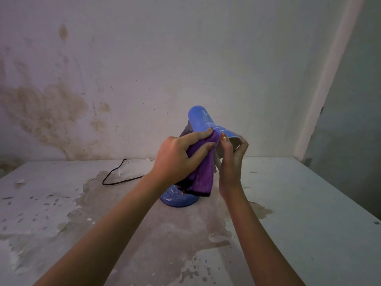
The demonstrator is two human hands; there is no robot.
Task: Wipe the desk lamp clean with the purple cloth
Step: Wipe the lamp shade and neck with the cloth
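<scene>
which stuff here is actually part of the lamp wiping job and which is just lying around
In the job:
- desk lamp, dusty blue
- purple cloth, against the lamp
- left hand, gripping the cloth
- right hand, holding the shade's rim

Just lying about:
- black cord, slack on the table
- paint flakes
- stained wall

Head camera looks down, close over table (309, 203).
</scene>
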